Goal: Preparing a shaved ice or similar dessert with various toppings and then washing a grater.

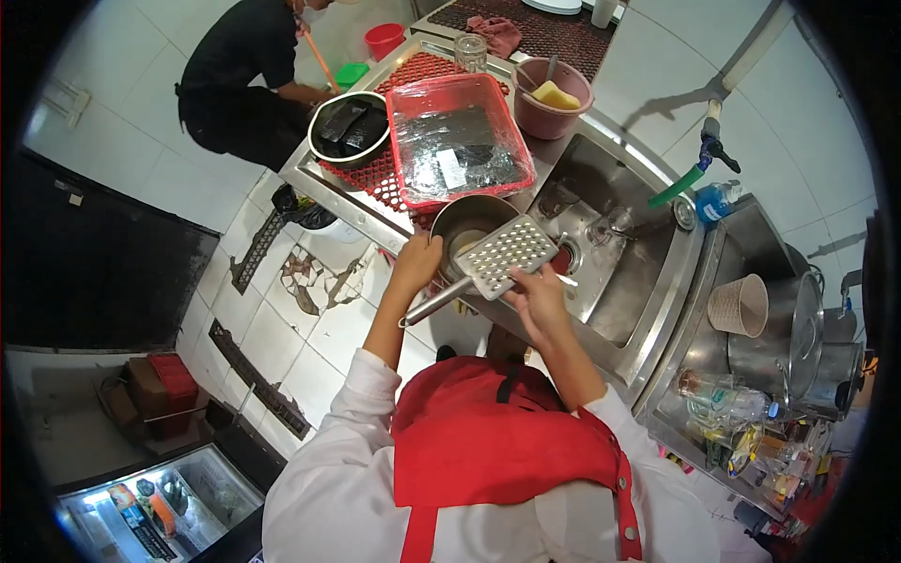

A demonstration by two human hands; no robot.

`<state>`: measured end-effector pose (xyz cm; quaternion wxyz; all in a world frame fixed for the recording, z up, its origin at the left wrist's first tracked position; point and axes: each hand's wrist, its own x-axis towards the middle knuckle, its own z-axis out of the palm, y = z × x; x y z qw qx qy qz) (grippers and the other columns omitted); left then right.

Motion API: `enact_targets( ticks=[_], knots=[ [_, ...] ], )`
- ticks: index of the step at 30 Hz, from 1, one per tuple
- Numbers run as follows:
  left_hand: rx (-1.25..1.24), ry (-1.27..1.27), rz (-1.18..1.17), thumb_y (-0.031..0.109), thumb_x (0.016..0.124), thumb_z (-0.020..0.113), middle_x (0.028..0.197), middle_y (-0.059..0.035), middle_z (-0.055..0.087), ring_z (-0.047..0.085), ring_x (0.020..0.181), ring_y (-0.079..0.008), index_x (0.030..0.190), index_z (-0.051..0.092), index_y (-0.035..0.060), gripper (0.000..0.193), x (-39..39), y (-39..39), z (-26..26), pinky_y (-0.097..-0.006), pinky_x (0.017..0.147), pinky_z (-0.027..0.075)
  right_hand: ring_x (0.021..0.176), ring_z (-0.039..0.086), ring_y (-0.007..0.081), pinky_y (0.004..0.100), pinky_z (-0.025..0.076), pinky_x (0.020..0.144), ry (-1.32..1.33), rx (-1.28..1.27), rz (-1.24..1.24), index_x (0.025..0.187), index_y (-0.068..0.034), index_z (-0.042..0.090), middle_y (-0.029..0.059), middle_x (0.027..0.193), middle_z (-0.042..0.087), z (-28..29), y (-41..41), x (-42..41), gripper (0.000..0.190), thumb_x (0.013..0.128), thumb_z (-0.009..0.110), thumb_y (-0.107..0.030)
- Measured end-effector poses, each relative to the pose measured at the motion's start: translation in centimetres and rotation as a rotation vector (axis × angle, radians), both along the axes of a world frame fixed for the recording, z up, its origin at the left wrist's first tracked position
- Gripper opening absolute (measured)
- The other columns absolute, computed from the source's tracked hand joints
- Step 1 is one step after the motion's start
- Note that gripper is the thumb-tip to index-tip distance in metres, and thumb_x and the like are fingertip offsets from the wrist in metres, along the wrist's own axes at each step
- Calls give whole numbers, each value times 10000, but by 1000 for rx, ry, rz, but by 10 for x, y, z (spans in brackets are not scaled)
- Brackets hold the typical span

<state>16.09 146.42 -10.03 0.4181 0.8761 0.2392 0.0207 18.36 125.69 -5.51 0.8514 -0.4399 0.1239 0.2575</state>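
My right hand [540,299] holds a flat metal grater [508,255] by its right edge, the fingers partly under it. The grater lies tilted over the mouth of a metal pot [473,211], its handle pointing down to the left. My left hand [421,257] is closed on the pot's left rim. Some pale matter lies in the pot, partly hidden by the grater. Just behind the pot stands a red tray [461,134] wrapped in clear film. To the right, the steel sink [612,246] holds a few glasses [609,229].
A black pan [350,127] and a pink bucket [552,105] with a yellow sponge stand on the counter. A green hose [676,186] hangs over the sink. A person in black [243,77] bends at the upper left. Big steel pots [767,338] and bottles are at the right.
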Motion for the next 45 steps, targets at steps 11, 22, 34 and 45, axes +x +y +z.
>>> enact_targets(
  ticks=[11, 22, 34, 45],
  knots=[
    [-797, 322, -254, 654, 825, 436, 801, -90, 600, 617, 676, -192, 972, 582, 13, 674, -36, 33, 48, -313, 568, 532, 816, 600, 218, 332, 531, 709, 347, -239, 247, 985, 27, 518, 124, 915, 578, -88, 46, 63, 138, 856, 550, -12],
    [-924, 276, -260, 440, 776, 677, 595, -34, 517, 516, 427, -122, 902, 518, -3, 487, -58, 6, 36, -233, 381, 438, 1111, 462, 372, 419, 375, 960, -1977, -874, 297, 1169, 18, 473, 213, 1161, 496, 74, 189, 127, 455, 737, 604, -36],
    [-942, 122, -358, 285, 818, 595, 589, -93, 577, 581, 462, -200, 898, 526, -49, 351, -55, -26, 1, -312, 407, 468, 1031, 556, 333, 413, 439, 892, -2061, -1233, 1234, 1130, -49, 534, 175, 1081, 590, -6, 429, 225, 656, 595, 769, -349],
    [-970, -43, -587, 199, 821, 552, 677, -99, 592, 598, 542, -176, 996, 551, 7, 260, -62, -23, -23, -290, 506, 491, 937, 608, 339, 417, 480, 809, -1976, -1161, 916, 1018, -96, 605, 158, 964, 638, -32, 417, 254, 403, 619, 660, -105]
  ],
)
